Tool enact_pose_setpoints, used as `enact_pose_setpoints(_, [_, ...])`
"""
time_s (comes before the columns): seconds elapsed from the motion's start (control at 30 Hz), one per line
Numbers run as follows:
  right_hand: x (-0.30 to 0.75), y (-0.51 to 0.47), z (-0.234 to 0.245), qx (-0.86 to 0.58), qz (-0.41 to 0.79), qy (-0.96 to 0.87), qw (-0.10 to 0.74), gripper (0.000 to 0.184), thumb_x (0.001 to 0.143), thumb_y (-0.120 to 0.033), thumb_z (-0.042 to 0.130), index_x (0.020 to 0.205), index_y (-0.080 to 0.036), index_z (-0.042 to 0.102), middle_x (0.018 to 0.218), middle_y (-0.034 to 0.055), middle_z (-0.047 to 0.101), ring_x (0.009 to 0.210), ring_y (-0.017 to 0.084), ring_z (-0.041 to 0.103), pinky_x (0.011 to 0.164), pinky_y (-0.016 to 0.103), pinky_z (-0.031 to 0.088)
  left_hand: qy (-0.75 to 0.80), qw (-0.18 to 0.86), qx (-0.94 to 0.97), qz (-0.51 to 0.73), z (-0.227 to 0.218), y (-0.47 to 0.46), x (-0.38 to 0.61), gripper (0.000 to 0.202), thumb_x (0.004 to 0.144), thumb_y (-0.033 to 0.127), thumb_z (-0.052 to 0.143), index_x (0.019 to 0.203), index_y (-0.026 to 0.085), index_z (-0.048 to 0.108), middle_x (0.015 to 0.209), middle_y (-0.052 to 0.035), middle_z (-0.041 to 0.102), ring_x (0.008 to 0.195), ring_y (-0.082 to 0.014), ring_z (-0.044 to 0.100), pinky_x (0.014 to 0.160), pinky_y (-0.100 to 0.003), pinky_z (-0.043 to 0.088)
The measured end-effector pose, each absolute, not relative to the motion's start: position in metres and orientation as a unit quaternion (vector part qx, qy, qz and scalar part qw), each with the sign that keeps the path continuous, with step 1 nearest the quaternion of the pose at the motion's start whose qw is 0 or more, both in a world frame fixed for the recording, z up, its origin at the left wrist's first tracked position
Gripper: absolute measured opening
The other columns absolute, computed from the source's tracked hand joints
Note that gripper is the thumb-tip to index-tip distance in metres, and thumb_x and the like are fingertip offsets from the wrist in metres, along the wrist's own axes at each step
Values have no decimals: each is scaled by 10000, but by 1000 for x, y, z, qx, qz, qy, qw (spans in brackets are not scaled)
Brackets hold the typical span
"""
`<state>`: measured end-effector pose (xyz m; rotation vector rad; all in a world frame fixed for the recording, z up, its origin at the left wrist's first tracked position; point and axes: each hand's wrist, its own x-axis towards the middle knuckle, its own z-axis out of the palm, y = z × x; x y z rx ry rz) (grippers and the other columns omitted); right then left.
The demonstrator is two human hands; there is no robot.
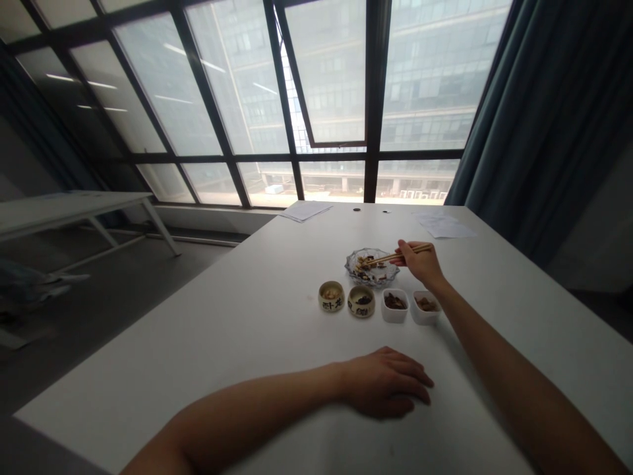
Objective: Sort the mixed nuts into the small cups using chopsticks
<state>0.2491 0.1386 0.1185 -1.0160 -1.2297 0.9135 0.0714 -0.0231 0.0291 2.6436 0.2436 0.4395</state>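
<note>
My right hand (419, 261) is closed around a pair of wooden chopsticks (390, 257). Their tips reach into a clear glass plate (351, 276) with a scalloped rim, among mixed dark and pale food pieces (368, 261). In front of the plate stand two round ceramic bowls, the left bowl (331, 296) with yellowish bits and the right bowl (361, 301) with dark ones. Beside them are two white square cups, one cup (394, 310) with dark brown pieces and the other cup (425, 308) with lighter brown pieces. My left hand (388, 384) lies flat on the table, holding nothing.
The long white table (237, 330) runs toward the window. Paper sheets (306, 210) lie at its far left and more sheets (448, 225) at its far right. A second white table (74, 208) stands to the left. Blue curtains (539, 132) hang at the right.
</note>
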Motion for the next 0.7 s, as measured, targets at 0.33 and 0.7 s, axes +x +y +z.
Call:
enact_pose_setpoints(0.33, [225, 80, 166, -370, 455, -567, 579, 476, 780, -584, 864, 732, -119, 768, 654, 111, 769, 545, 226, 769, 511, 240, 652, 89, 230, 957, 156, 31, -24, 71, 354, 963, 340, 519, 1256, 212, 670, 1444, -69, 666, 1428, -231, 541, 1245, -367, 349])
enact_pose_setpoints(0.7, [220, 82, 158, -354, 492, -586, 538, 585, 685, -703, 857, 741, -129, 763, 673, 116, 778, 570, 235, 779, 489, 225, 638, 94, 240, 955, 148, 32, -23, 72, 349, 956, 341, 527, 1253, 224, 668, 1450, -83, 663, 1434, -236, 537, 1245, -396, 353])
